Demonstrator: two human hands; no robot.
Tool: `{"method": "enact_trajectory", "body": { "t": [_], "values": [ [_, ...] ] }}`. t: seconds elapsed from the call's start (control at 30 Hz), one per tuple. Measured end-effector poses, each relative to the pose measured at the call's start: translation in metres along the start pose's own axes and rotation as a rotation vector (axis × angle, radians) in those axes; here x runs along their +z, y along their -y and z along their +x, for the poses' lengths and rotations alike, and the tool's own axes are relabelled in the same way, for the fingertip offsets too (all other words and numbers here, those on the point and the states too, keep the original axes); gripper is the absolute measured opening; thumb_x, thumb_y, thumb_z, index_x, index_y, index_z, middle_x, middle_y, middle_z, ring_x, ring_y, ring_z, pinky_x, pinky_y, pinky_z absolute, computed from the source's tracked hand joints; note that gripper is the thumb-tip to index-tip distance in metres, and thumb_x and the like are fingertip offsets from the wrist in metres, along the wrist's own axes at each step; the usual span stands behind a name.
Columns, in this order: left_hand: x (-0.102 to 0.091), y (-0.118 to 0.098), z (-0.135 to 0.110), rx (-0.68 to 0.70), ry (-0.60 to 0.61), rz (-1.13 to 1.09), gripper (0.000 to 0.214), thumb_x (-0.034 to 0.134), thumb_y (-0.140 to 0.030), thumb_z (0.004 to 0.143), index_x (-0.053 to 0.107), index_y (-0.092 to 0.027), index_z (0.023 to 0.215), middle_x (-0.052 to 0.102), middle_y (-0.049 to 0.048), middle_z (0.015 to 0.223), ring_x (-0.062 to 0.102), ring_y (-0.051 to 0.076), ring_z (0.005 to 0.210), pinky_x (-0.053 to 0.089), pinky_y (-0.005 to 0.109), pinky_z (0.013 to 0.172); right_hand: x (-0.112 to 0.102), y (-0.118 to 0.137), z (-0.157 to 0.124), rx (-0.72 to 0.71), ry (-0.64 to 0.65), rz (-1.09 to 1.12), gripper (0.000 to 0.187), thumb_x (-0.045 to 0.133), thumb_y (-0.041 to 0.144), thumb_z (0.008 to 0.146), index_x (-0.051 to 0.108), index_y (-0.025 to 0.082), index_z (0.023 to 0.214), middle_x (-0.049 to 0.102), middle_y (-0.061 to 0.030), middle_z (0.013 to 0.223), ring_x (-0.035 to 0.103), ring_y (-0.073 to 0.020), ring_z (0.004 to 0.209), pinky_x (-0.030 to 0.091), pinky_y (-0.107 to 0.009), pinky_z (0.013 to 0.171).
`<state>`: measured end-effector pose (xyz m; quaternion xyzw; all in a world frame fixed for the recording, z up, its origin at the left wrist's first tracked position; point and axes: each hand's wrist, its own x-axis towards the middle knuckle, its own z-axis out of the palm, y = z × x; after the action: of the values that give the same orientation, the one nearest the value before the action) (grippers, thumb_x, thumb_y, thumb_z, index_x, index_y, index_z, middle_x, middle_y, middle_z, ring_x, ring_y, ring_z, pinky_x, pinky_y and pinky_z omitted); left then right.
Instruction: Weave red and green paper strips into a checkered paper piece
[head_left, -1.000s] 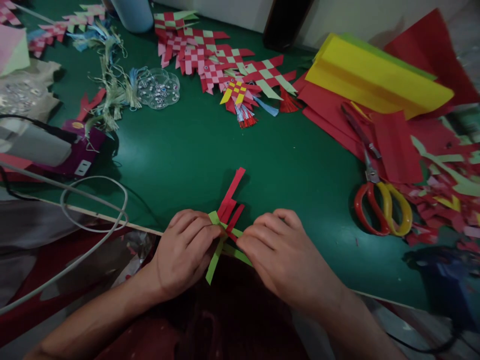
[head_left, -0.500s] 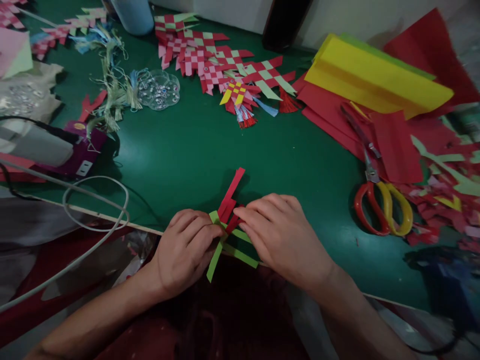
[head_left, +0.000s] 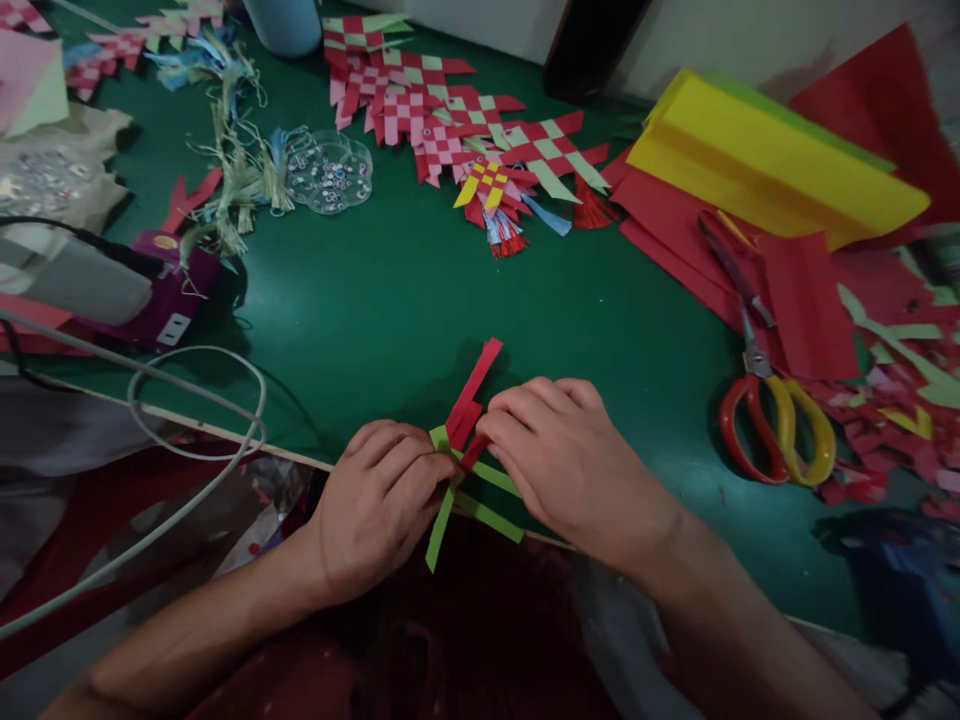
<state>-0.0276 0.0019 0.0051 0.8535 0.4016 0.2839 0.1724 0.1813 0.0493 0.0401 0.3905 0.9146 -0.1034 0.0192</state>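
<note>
Between my hands, at the front edge of the green table (head_left: 360, 330), is a small weave of red paper strips (head_left: 474, 385) and green paper strips (head_left: 489, 517). My left hand (head_left: 384, 490) pinches the left side of the weave where the strips cross; its thumb is mostly hidden. With fingers closed, my right hand (head_left: 570, 465) grips the end of a short red strip on the right side. One red strip points up and away, and the green ends stick out toward my body and to the right.
Red-and-yellow-handled scissors (head_left: 776, 430) lie at right beside yellow paper (head_left: 772, 160) and paper scraps (head_left: 892, 410). Woven paper fish (head_left: 442, 120) are piled at the back. Left of them are a clear bead dish (head_left: 330, 175), tassels (head_left: 240, 190) and a looped white cable (head_left: 259, 400).
The whole view has shifted slightly, so things sit a little further right. My right fingers have drawn the short red strip slightly across the green ones; both hands keep their hold.
</note>
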Motion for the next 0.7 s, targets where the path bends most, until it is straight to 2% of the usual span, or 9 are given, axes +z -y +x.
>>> {"method": "enact_trajectory", "body": {
  "t": [0.1,0.3,0.43,0.5,0.57,0.63,0.7],
  "values": [
    [0.0,0.0,0.0,0.005,-0.007,0.0,0.012,0.05,-0.009,0.09,0.06,-0.013,0.096,0.065,0.0068,0.089,0.054,0.022,0.086,0.043,0.037,0.083,0.0,-0.001,0.001,0.01,0.013,0.021,0.017,0.053,0.009,0.086,0.061,0.021,0.095,0.063,-0.0023,0.089,0.049,-0.0218,0.087,0.026,-0.037,0.078],
    [0.0,0.0,0.0,-0.003,-0.01,0.001,0.012,0.05,-0.009,0.09,0.06,-0.013,0.095,0.066,0.0061,0.089,0.054,0.021,0.086,0.043,0.037,0.082,-0.004,-0.001,0.001,-0.01,0.013,0.054,0.01,0.052,0.014,0.087,0.059,0.02,0.082,0.063,-0.0042,0.088,0.049,-0.0228,0.085,0.027,-0.036,0.072],
    [0.0,0.0,0.0,0.009,-0.014,0.013,0.011,0.051,-0.009,0.09,0.06,-0.013,0.096,0.065,0.0067,0.089,0.055,0.021,0.086,0.043,0.037,0.083,-0.006,0.002,-0.008,-0.008,0.021,0.144,0.016,0.051,0.012,0.085,0.062,0.018,0.095,0.065,-0.0053,0.095,0.051,-0.0231,0.089,0.031,-0.036,0.073],
    [0.0,0.0,0.0,0.015,-0.011,0.017,0.011,0.051,-0.01,0.09,0.06,-0.012,0.095,0.065,0.0073,0.088,0.055,0.022,0.087,0.043,0.037,0.083,-0.007,0.005,-0.013,-0.004,-0.006,0.228,0.024,0.054,0.014,0.084,0.061,0.018,0.107,0.066,-0.0051,0.1,0.053,-0.0233,0.092,0.033,-0.036,0.077],
    [0.0,0.0,0.0,0.017,-0.003,0.018,0.012,0.05,-0.009,0.09,0.06,-0.012,0.096,0.065,0.0078,0.089,0.055,0.022,0.087,0.044,0.037,0.083,-0.005,0.009,-0.016,0.02,-0.043,0.302,0.03,0.059,0.026,0.086,0.059,0.017,0.115,0.067,-0.005,0.103,0.054,-0.0236,0.094,0.035,-0.038,0.08],
    [0.0,0.001,0.0,0.018,0.002,0.02,0.013,0.049,-0.009,0.089,0.06,-0.011,0.096,0.065,0.0083,0.089,0.055,0.022,0.087,0.044,0.038,0.083,-0.002,0.014,-0.017,0.057,-0.088,0.359,0.029,0.061,0.036,0.089,0.059,0.018,0.112,0.068,-0.004,0.099,0.055,-0.022,0.09,0.036,-0.036,0.078],
    [-0.001,0.001,0.0,0.023,0.003,0.021,0.014,0.049,-0.01,0.09,0.061,-0.011,0.097,0.065,0.0084,0.09,0.055,0.022,0.087,0.043,0.038,0.083,0.002,0.019,-0.018,0.089,-0.146,0.388,0.017,0.055,0.033,0.094,0.061,0.019,0.102,0.068,-0.0021,0.091,0.054,-0.0191,0.083,0.036,-0.034,0.074]
  ]
}}
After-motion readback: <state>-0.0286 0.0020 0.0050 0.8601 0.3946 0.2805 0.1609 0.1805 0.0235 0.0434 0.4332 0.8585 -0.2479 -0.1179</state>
